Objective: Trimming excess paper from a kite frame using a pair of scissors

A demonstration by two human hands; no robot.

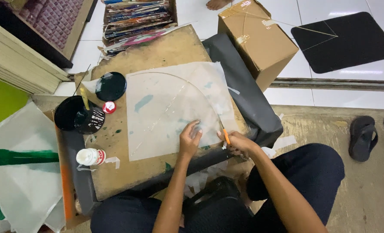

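A thin white paper sheet (166, 108) with a curved stick frame laid on it lies on a brown board (166, 51) across my lap. My left hand (189, 140) presses flat on the sheet's near edge, fingers spread. To its right, my right hand (239, 143) grips an orange cutter (226, 136) at the sheet's lower right corner, the blade against the paper edge. Paper scraps lie under the board near my knees.
On the board's left stand a black paint pot with a brush (77, 114), its black lid (111, 86), a small red cap (109, 107) and a white glue bottle (91, 156). A cardboard box (257, 39), stacked papers (136, 17), a black mat (345, 41) and sandals (373, 136) lie around.
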